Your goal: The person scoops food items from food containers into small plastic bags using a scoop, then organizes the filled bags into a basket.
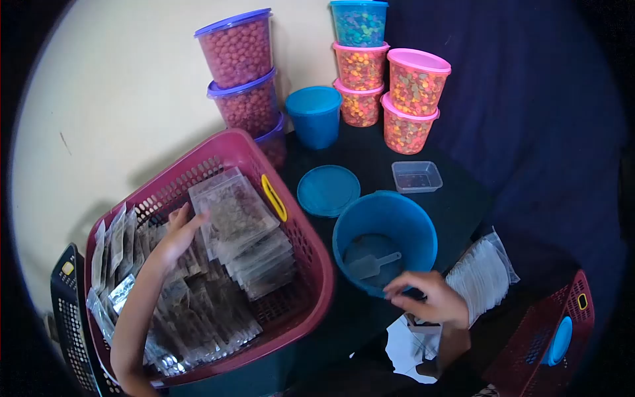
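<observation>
My left hand (180,235) is inside the maroon laundry-style basket (321,264), beside a stack of clear zip bags (235,205). Its thumb reaches the edge of the top bag, and the fingers are apart; a firm grip does not show. More filled bags (198,317) stand in packed rows in the basket's lower part. Over the near right rim of the blue bucket (413,228) is my right hand (433,301), fingers stretched out and holding nothing. A clear scoop (374,264) lies on the bucket's bottom, with a little dark residue around it.
A blue lid (329,190) and a small clear tray (417,176) lie behind the bucket. Stacked tubs with purple lids (241,99), pink lids (417,79) and a closed blue tub (314,116) stand behind. Flat empty bags (481,278) and another maroon basket (542,331) are at right.
</observation>
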Available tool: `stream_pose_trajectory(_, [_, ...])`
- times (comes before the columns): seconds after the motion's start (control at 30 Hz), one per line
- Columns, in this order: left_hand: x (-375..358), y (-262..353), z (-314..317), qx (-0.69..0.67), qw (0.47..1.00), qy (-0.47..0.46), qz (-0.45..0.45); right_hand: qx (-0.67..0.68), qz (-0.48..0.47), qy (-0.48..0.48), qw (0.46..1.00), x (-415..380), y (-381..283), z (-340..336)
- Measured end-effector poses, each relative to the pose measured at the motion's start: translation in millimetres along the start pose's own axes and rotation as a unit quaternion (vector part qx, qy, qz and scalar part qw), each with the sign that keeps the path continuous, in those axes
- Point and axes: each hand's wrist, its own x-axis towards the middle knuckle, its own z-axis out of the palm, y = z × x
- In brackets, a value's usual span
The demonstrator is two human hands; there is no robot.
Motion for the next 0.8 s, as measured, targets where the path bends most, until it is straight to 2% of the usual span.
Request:
stream_pose_trajectory(0.03, [-23.8, 15.5, -4.1, 0.002, 0.998, -0.001, 0.059, -0.057, -0.029, 0.002, 0.998, 15.2, 9.8, -14.8])
stream_pose_trajectory(0.1, [-85.3, 60.5, -13.0, 0.076, 0.984, -0.015, 0.162, -0.206, -0.077, -0.076, 0.973, 54.0, 37.3, -39.5])
stream_pose_trajectory(0.17, [-143.2, 92.3, -18.3, 0.175, 0.944, 0.011, 0.281, -0.344, 0.032, -0.237, 0.908, 87.6, 66.8, -47.7])
stream_pose_trajectory(0.23, [-198.8, 119.9, -14.1, 0.260, 0.924, -0.010, 0.282, -0.466, 0.169, -0.422, 0.759, 116.1, 110.2, -36.4])
stream_pose_trajectory(0.3, [-225.9, 128.3, -5.5, 0.279, 0.891, -0.069, 0.352, -0.551, 0.116, -0.541, 0.624, 124.6, 143.2, -24.5])
stream_pose_trajectory(0.33, [-235.8, 125.1, 7.0, 0.208, 0.911, -0.105, 0.340, -0.554, 0.104, -0.545, 0.621, 126.7, 151.5, -20.1])
stream_pose_trajectory(0.37, [-241.5, 122.7, 20.6, 0.134, 0.925, -0.138, 0.328, -0.542, 0.088, -0.593, 0.589, 129.7, 157.9, -16.5])
stream_pose_trajectory(0.4, [-243.8, 120.9, 30.1, 0.111, 0.916, -0.166, 0.347, -0.528, 0.071, -0.640, 0.555, 131.8, 162.7, -12.0])
stream_pose_trajectory(0.43, [-243.3, 117.9, 40.3, 0.088, 0.905, -0.194, 0.367, -0.532, 0.058, -0.641, 0.551, 132.8, 161.3, -4.7])
stream_pose_trajectory(0.5, [-225.8, 47.1, 78.2, 0.041, 0.916, -0.204, 0.342, -0.603, 0.053, -0.628, 0.489, 130.3, 158.9, 8.5])
stream_pose_trajectory(0.57, [-235.0, -24.2, 136.4, -0.067, 0.920, -0.234, 0.308, -0.584, 0.016, -0.646, 0.492, 127.8, 159.7, 2.9])
stream_pose_trajectory(0.6, [-238.3, 27.2, 148.1, -0.136, 0.953, -0.127, 0.238, -0.563, -0.011, -0.662, 0.495, 126.0, 161.9, 1.1])
stream_pose_trajectory(0.63, [-239.0, 83.3, 162.1, -0.202, 0.966, -0.014, 0.162, -0.565, -0.020, -0.666, 0.486, 125.5, 178.4, 11.8])
stream_pose_trajectory(0.7, [-233.4, 84.6, 198.4, -0.183, 0.976, 0.059, 0.104, -0.617, 0.075, -0.711, 0.329, 129.4, 216.6, 42.9])
stream_pose_trajectory(0.77, [-229.3, 75.1, 241.2, -0.315, 0.942, 0.116, 0.020, -0.630, 0.028, -0.707, 0.320, 128.4, 207.5, 38.9])
stream_pose_trajectory(0.8, [-225.1, 74.4, 256.7, -0.316, 0.940, 0.126, 0.014, -0.634, -0.007, -0.703, 0.322, 124.7, 199.8, 35.6])
